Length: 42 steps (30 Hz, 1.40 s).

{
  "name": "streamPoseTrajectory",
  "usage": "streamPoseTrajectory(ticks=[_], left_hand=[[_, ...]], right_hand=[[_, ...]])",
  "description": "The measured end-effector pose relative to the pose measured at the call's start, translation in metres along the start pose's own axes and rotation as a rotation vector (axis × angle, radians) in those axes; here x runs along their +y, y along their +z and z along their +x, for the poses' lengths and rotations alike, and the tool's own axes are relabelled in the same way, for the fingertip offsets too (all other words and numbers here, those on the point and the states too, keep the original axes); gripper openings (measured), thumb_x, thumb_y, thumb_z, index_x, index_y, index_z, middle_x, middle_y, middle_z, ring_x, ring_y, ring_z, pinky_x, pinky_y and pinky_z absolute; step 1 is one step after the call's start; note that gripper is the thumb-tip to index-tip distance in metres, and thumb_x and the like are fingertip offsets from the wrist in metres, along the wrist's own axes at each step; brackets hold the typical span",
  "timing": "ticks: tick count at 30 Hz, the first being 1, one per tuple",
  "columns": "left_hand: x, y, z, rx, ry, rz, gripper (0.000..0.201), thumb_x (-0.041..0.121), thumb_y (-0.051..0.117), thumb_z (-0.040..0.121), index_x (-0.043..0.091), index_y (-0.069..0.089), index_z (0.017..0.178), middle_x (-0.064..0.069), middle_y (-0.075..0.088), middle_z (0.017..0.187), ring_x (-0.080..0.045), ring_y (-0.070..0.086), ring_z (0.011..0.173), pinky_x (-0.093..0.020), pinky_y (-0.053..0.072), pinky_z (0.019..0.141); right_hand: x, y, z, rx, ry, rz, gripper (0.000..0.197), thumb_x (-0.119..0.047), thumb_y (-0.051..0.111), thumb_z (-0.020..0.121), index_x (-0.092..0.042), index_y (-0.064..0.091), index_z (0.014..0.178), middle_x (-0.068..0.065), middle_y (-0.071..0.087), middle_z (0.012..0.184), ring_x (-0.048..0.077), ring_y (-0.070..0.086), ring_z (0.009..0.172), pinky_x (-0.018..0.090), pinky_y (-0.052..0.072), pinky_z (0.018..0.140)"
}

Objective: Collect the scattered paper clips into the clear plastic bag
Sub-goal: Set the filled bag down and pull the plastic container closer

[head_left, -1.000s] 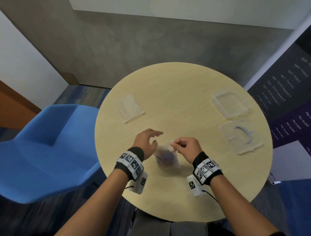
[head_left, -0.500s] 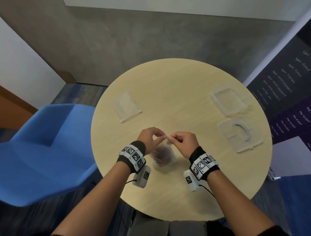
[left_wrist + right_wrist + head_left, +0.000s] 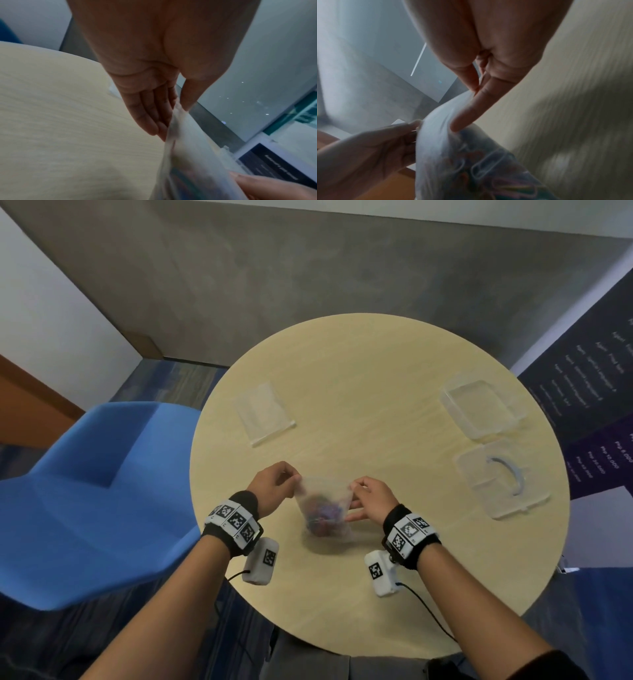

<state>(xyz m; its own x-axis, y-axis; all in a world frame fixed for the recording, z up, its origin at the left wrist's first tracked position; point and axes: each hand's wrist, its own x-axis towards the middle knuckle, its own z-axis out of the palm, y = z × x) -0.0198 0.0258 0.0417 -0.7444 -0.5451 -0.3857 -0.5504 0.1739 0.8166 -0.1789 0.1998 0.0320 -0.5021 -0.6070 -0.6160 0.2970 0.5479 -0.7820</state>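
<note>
A clear plastic bag [image 3: 323,508] hangs between both hands over the near part of the round table [image 3: 376,378]. Coloured paper clips [image 3: 322,513] bunch in its lower half, and the right wrist view shows the paper clips [image 3: 496,173] through the film. My left hand [image 3: 274,486] pinches the bag's top left corner between thumb and fingers. My right hand [image 3: 368,498] pinches the top right corner, with one finger [image 3: 467,112] stretched along the bag's side. In the left wrist view the bag [image 3: 188,155] runs down from my left thumb and fingers [image 3: 152,121].
A second clear bag [image 3: 263,412] lies flat at the table's far left. A clear plastic box [image 3: 483,405] and its lid [image 3: 500,477] sit at the right. A blue chair [image 3: 85,501] stands left of the table. A dark banner [image 3: 589,392] stands on the right.
My hands were close together at the bag's top; they have moved apart, stretching the top edge flat between them. A second ago my left hand was off the bag.
</note>
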Motion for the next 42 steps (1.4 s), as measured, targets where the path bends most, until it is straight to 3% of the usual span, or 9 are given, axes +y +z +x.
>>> streamPoseTrajectory(ticks=[6,10,12,15,20,25,34,38,42], left_hand=[[-0.022,-0.012,0.026,0.073,-0.12,0.212,0.003,0.024,0.06,0.092,0.024,0.063,0.091,0.0,0.072,0.09,-0.018,0.066,0.085,-0.03,0.05,0.078],[-0.026,-0.028,0.06,0.308,-0.116,0.358,0.023,0.017,0.062,0.088,0.018,0.062,0.111,-0.01,0.06,0.117,-0.026,0.059,0.1,-0.035,0.049,0.087],[-0.029,-0.038,0.077,0.393,-0.106,0.404,0.046,0.014,0.064,0.085,0.019,0.052,0.129,-0.013,0.045,0.137,-0.034,0.051,0.118,-0.044,0.045,0.1],[-0.041,-0.048,0.091,0.212,-0.15,0.633,0.075,0.016,0.06,0.089,0.028,0.022,0.152,-0.008,0.021,0.158,-0.039,0.032,0.136,-0.048,0.034,0.111],[-0.059,-0.045,0.084,0.286,-0.137,0.714,0.055,0.026,0.057,0.092,0.022,0.042,0.145,-0.014,0.041,0.141,-0.039,0.041,0.122,-0.047,0.039,0.106],[-0.064,-0.044,0.068,0.425,-0.122,0.575,0.026,0.028,0.057,0.094,0.01,0.069,0.108,-0.017,0.056,0.116,-0.038,0.053,0.105,-0.045,0.047,0.092],[-0.003,-0.06,0.046,0.639,-0.031,-0.167,0.017,0.035,0.058,0.092,0.021,0.067,0.097,-0.002,0.072,0.095,-0.021,0.07,0.087,-0.045,0.057,0.088],[0.056,-0.049,0.034,0.61,0.165,-0.152,0.023,0.038,0.06,0.092,0.019,0.07,0.101,0.003,0.072,0.095,-0.014,0.067,0.092,-0.032,0.056,0.088],[0.106,-0.001,0.023,0.364,0.4,-0.117,0.037,0.038,0.076,0.08,0.019,0.068,0.11,0.006,0.069,0.107,-0.003,0.064,0.096,-0.014,0.053,0.086]], right_hand=[[0.001,0.008,0.026,-0.017,0.057,-0.111,0.014,-0.012,0.052,0.096,-0.002,0.062,0.099,0.016,0.069,0.075,0.024,0.065,0.057,0.037,0.059,0.058],[-0.018,-0.075,0.055,0.351,-0.257,-0.626,0.014,-0.01,0.061,0.087,-0.012,0.069,0.099,0.01,0.07,0.1,0.02,0.061,0.081,0.026,0.048,0.074],[-0.03,-0.124,0.066,0.548,-0.308,-0.778,0.029,-0.008,0.062,0.084,-0.012,0.064,0.113,0.013,0.057,0.124,0.029,0.057,0.102,0.033,0.046,0.088],[-0.042,-0.178,0.078,0.671,-0.144,-0.964,0.057,-0.015,0.059,0.088,-0.013,0.039,0.142,0.01,0.03,0.151,0.038,0.036,0.129,0.044,0.039,0.103],[-0.034,-0.21,0.102,0.595,0.07,-1.046,0.064,-0.019,0.049,0.093,-0.012,0.022,0.15,0.012,0.037,0.148,0.039,0.033,0.13,0.045,0.036,0.105],[-0.035,-0.195,0.111,0.655,-0.168,-0.902,0.046,-0.008,0.051,0.092,-0.011,0.048,0.138,0.016,0.061,0.127,0.037,0.052,0.117,0.04,0.045,0.102],[-0.03,-0.129,0.077,0.395,-0.305,-0.881,0.019,-0.023,0.063,0.089,-0.017,0.076,0.103,0.001,0.073,0.109,0.018,0.067,0.102,0.027,0.05,0.095],[-0.005,-0.113,0.04,0.273,-0.311,-0.921,0.017,-0.026,0.066,0.088,-0.023,0.076,0.101,-0.004,0.074,0.104,0.013,0.068,0.099,0.024,0.05,0.095],[0.024,-0.109,-0.003,0.174,-0.288,-0.935,0.018,-0.028,0.065,0.088,-0.025,0.076,0.102,-0.007,0.074,0.104,0.008,0.068,0.098,0.019,0.046,0.096]])
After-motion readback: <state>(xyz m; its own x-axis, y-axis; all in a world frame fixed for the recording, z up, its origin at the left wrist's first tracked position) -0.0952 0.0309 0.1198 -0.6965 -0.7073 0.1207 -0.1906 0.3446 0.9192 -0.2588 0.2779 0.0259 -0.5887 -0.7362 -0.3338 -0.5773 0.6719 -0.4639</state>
